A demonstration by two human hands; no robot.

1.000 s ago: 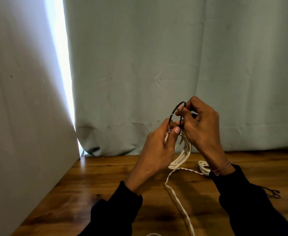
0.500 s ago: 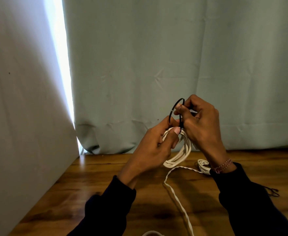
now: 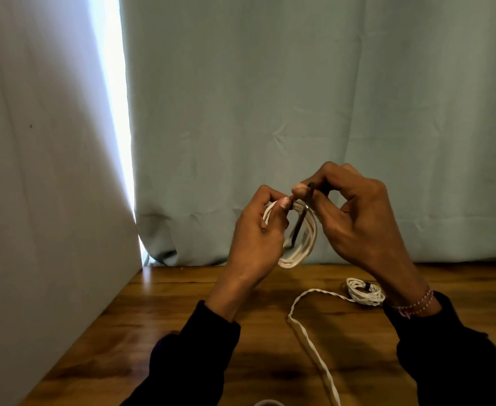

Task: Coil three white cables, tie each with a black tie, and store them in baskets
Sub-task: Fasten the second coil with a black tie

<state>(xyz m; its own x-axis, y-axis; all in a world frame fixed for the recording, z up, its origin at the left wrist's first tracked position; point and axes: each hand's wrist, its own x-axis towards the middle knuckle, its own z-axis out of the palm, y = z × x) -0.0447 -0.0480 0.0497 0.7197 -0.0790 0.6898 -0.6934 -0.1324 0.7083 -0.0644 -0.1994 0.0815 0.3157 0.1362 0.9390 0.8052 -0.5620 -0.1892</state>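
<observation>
Up above the counter (image 3: 182, 312), the left hand (image 3: 255, 238) gripped the white coil (image 3: 302, 247) while the right hand (image 3: 358, 224) pinched the black tie (image 3: 299, 224) across it. A tied coil (image 3: 364, 291) lay right, behind that wrist.

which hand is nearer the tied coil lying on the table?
Right. The right hand is raised, its wrist above the tied coil; the left hand is farther left.

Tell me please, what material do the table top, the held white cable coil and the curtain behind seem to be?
Table top: wood or wood-look, glossy; grain and reflections show. White cable coil: probably matte plastic sheathing; smooth, flexible loops. Curtain: pale green woven cloth, matte; creases and folds show.
</observation>
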